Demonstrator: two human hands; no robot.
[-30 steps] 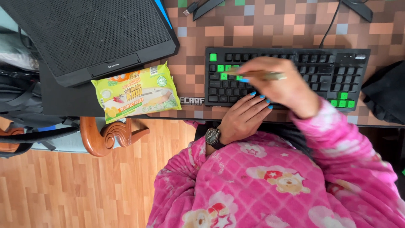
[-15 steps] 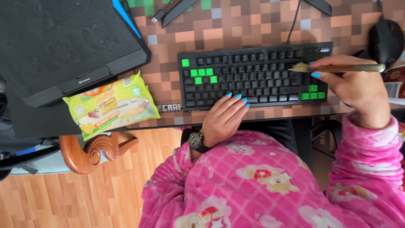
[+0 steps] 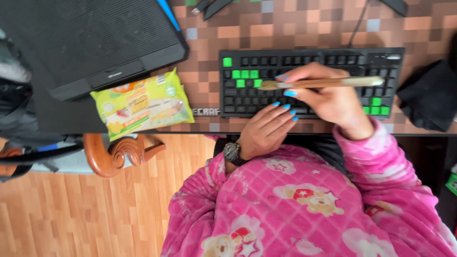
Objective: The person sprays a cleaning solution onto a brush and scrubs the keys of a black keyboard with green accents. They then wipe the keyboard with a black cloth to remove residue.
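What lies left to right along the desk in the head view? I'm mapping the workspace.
Black mesh laptop cooling pad → yellow-green plastic wipes packet → black keyboard with green keys → black cloth bundle.

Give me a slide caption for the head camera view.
Right hand sweeps a brush over a black keyboard; left hand steadies its front edge.

One keyboard [image 3: 309, 83], one brush [image 3: 323, 83], one wipes packet [image 3: 143, 104], one cooling stand [image 3: 90, 43], perhaps one black cloth [image 3: 428, 95].
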